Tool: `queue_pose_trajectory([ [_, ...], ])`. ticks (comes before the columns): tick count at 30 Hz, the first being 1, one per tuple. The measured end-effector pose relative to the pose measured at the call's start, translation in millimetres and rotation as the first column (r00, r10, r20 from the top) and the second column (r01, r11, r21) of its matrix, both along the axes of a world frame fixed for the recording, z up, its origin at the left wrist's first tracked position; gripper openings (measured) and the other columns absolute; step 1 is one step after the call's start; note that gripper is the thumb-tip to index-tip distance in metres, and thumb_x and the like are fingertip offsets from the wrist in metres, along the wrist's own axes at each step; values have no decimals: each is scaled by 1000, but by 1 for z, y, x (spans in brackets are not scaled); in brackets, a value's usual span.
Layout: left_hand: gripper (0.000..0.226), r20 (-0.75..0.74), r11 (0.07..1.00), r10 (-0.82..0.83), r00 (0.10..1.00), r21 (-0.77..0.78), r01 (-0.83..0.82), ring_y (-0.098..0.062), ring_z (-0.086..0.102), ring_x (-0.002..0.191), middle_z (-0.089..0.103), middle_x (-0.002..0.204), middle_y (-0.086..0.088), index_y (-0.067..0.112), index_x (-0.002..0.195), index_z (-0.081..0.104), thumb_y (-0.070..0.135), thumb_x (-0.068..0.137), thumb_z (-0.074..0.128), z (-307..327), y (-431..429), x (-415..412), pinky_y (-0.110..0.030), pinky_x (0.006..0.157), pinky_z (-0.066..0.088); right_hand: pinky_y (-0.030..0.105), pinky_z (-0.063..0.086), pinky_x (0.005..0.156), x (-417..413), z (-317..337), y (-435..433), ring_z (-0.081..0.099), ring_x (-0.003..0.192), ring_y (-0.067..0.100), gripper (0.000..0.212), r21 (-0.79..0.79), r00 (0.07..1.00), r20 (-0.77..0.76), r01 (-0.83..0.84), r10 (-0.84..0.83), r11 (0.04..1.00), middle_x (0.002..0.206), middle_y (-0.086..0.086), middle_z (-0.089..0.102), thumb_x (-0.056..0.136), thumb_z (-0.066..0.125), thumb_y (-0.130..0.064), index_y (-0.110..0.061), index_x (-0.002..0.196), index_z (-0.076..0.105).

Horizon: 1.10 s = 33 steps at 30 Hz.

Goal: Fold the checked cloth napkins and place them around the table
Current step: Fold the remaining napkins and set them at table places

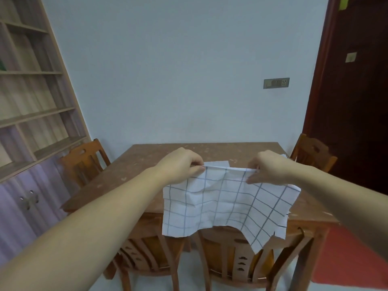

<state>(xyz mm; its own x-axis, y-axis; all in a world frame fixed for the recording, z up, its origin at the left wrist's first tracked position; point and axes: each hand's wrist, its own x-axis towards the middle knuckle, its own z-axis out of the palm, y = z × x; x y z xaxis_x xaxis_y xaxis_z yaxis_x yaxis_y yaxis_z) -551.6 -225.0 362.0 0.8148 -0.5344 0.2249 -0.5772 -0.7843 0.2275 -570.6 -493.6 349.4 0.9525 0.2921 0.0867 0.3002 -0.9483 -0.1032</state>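
We've got the napkin (226, 202) hanging between our hands, left hand (181, 164) and right hand (270, 166) each pinching a top corner above the surface (130, 169), mid-fold, next bringing edges together squarely.

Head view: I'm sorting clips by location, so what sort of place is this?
Likely a home dining room: a wooden table with wooden chairs around it, wall shelves on the left, and a checked napkin held up by the left hand and right hand.
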Motion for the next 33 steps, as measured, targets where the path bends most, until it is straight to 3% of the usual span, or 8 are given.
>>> queue_pose_trajectory([
  [4, 19, 94, 999, -28, 995, 45, 24, -16, 61, 80, 69, 85, 8, 22, 95, 71, 34, 97, 56, -2, -3, 0, -40, 74, 52, 31, 34, 58, -9, 9, -2, 44, 63, 20, 36, -116, 993, -116, 10, -23, 993, 64, 0, 44, 93, 56, -33, -15, 65, 43],
  [8, 22, 183, 994, -88, 979, 80, 74, -15, 61, 83, 71, 91, 6, 24, 104, 68, 37, 99, 51, -4, -14, -3, -40, 74, 51, 32, 48, 78, -19, 9, 10, 59, 90, 13, 34, 20, 996, -86, -23, 25, 1000, 94, -14, 61, 81, 68, -50, -29, 106, 58],
  [12, 25, 243, 985, -149, 959, 126, 121, -15, 61, 85, 70, 93, 8, 24, 104, 66, 42, 98, 51, -2, -23, -7, -39, 73, 50, 36, 54, 73, -16, 5, 26, 61, 84, 14, 24, 124, 994, 85, -85, 74, 989, 85, -11, 67, 79, 74, -41, -23, 91, 63],
  [17, 34, 229, 985, -82, 970, 165, 44, -15, 56, 85, 66, 90, 7, 23, 99, 67, 55, 86, 63, -1, -10, -4, -35, 71, 46, 27, 44, 63, -13, 2, 14, 64, 86, 26, 19, 13, 995, -41, -91, 91, 996, 87, 10, 71, 84, 66, -26, -7, 85, 68],
  [26, 13, 31, 933, -30, 999, -357, 39, 0, 62, 78, 70, 75, 15, 24, 73, 73, 34, 74, 82, 5, -13, -11, -21, 69, 47, 25, 41, 55, -15, -19, 30, 48, 52, 6, 31, 244, 970, -208, -73, 126, 967, 56, -6, 51, 82, 71, -33, -15, 62, 56],
  [28, 10, 17, 838, 45, 999, -545, -28, 2, 62, 75, 70, 74, 13, 22, 73, 74, 27, 74, 83, 4, -8, -5, -15, 68, 46, 32, 46, 61, -18, -14, 28, 55, 59, 6, 25, 361, 959, -252, -34, 133, 932, 60, -8, 58, 82, 73, -35, -16, 68, 63],
  [30, 9, -12, 675, 148, 989, -730, -110, 0, 61, 73, 68, 77, 12, 20, 82, 72, 21, 78, 80, -2, -3, -1, -16, 67, 46, 17, 37, 53, -23, -5, 25, 48, 48, -1, 31, 511, 955, -256, 1, 151, 859, 50, -15, 52, 86, 73, -26, -20, 60, 57],
  [33, 31, -276, 496, 248, 929, -787, -366, 0, 57, 86, 63, 97, 10, 12, 113, 64, 33, 90, 68, -25, 4, 2, -12, 74, 43, 9, 37, 55, -22, -4, 16, 52, 53, 1, 27, 685, 967, -207, 34, 150, 728, 55, -17, 56, 87, 72, -20, -19, 62, 60],
])
